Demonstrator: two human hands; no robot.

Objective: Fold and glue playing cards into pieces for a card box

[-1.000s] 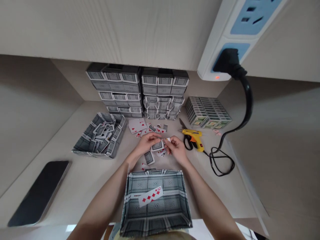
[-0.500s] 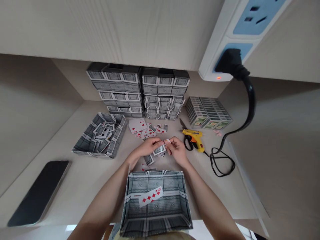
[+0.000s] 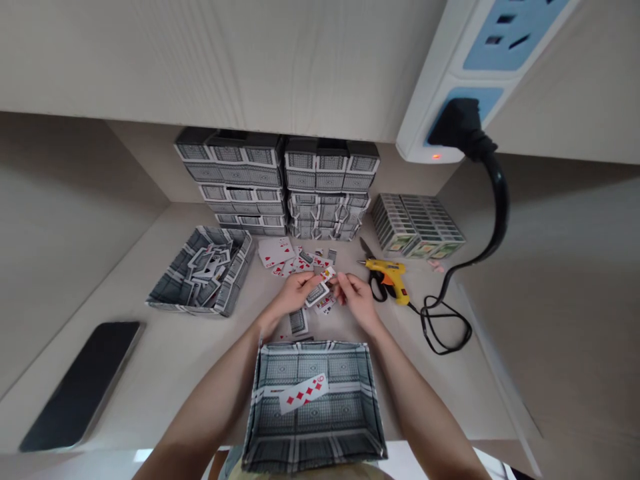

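A playing card (image 3: pixel 317 294), folded so that its patterned back and a white face edge both show, is pinched in my left hand (image 3: pixel 296 291) above the desk. My right hand (image 3: pixel 354 295) is just right of the card's upper end, its thumb and fingers curled together; whatever is between them is too small to make out. Beneath and around the hands lie loose cards, among them a patterned-back card (image 3: pixel 299 321) and a face-up heart card (image 3: pixel 276 251). Closest to my body is an open box made of cards (image 3: pixel 311 370), with a strip of diamonds (image 3: pixel 303 393) inside.
Another card box (image 3: pixel 233 280) on the left holds folded cards. Stacked card boxes (image 3: pixel 327 163) stand against the back wall. To the right are card packs (image 3: pixel 420 223), a yellow glue gun (image 3: pixel 390 272), black scissors (image 3: pixel 379 287) and a cord (image 3: pixel 500 220). A phone (image 3: pixel 83 383) lies left.
My right hand has drawn slightly away from the card's end, uncovering more of it. The card has tilted more upright in my left hand.
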